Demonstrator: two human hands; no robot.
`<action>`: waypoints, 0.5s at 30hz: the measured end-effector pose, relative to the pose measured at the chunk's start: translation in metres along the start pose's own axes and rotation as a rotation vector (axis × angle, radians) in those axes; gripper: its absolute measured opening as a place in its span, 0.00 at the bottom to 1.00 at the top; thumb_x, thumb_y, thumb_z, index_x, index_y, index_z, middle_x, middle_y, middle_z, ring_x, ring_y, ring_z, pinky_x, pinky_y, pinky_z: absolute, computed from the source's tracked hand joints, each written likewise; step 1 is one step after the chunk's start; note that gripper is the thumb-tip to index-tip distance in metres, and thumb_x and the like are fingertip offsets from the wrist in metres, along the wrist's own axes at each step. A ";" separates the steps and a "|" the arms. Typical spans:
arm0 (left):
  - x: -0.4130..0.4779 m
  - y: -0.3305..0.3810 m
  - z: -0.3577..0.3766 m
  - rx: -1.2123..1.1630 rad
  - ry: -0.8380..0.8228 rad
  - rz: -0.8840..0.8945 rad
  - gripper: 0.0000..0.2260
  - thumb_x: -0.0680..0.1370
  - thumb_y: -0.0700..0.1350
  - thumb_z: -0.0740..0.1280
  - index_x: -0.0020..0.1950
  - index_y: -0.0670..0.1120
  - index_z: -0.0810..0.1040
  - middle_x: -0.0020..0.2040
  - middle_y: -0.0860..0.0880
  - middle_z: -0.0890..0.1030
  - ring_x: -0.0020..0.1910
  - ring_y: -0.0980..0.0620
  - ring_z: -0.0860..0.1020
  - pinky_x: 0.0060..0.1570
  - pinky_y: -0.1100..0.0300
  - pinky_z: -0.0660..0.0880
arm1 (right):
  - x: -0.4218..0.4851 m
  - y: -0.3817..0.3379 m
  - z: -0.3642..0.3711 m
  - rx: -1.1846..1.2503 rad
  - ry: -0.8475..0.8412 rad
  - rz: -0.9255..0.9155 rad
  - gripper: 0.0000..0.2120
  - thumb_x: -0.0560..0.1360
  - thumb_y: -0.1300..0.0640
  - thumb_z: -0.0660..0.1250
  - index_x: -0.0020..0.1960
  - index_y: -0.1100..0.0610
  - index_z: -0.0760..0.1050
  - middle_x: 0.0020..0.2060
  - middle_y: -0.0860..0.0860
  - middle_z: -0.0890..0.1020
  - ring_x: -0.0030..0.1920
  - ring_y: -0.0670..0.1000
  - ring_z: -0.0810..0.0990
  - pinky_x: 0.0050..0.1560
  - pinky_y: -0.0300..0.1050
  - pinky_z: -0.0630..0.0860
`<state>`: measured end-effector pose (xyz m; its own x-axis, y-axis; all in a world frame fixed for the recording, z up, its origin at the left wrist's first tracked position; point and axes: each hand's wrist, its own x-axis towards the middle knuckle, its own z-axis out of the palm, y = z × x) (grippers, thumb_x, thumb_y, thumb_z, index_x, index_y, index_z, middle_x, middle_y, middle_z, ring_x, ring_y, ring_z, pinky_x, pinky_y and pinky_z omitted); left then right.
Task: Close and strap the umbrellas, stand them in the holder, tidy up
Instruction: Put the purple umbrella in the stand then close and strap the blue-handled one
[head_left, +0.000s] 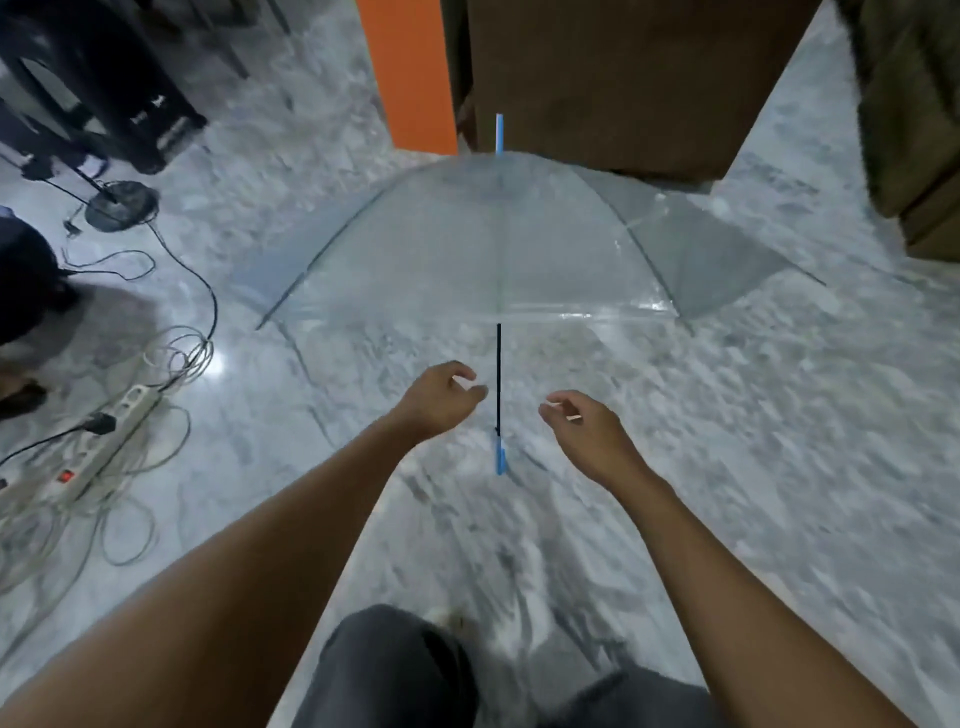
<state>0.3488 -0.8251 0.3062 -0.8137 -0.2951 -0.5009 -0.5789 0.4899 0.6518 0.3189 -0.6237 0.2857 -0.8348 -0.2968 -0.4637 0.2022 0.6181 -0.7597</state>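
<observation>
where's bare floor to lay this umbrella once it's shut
Bare floor lies right of the umbrella, below the brown cabinet. The left is crowded: power strip, coiled cables, round stand base.

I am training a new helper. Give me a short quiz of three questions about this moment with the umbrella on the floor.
1. True or false: the clear umbrella is already closed.
2. Which colour is the umbrella's handle? A) red B) blue C) green
3. Fill in: the left hand and the right hand reach on either side of the black ____, holding nothing.
Key: 1 false, the canopy is fully open; 2 B; 3 shaft.
</observation>
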 end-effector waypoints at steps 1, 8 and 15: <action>0.025 -0.017 0.012 -0.019 -0.004 -0.013 0.16 0.78 0.52 0.67 0.63 0.46 0.75 0.45 0.46 0.81 0.43 0.47 0.81 0.41 0.56 0.76 | 0.022 0.021 0.014 0.019 0.006 0.001 0.16 0.79 0.46 0.64 0.64 0.51 0.76 0.56 0.47 0.79 0.55 0.48 0.77 0.55 0.42 0.71; 0.183 -0.086 0.086 -0.362 0.122 -0.008 0.25 0.78 0.54 0.67 0.72 0.48 0.65 0.44 0.50 0.75 0.51 0.45 0.76 0.53 0.49 0.76 | 0.163 0.127 0.084 0.126 0.047 -0.077 0.18 0.79 0.47 0.64 0.66 0.53 0.75 0.58 0.51 0.80 0.54 0.51 0.80 0.50 0.42 0.72; 0.289 -0.076 0.131 -0.539 0.178 0.116 0.24 0.78 0.54 0.67 0.71 0.44 0.69 0.59 0.46 0.76 0.51 0.47 0.76 0.50 0.51 0.75 | 0.229 0.159 0.096 0.061 0.052 -0.180 0.19 0.80 0.46 0.62 0.67 0.51 0.73 0.57 0.49 0.76 0.54 0.50 0.76 0.55 0.43 0.71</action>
<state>0.1647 -0.8405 0.0372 -0.8428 -0.4206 -0.3359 -0.3928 0.0540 0.9180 0.2086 -0.6631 0.0147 -0.8853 -0.3593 -0.2952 0.0770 0.5129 -0.8550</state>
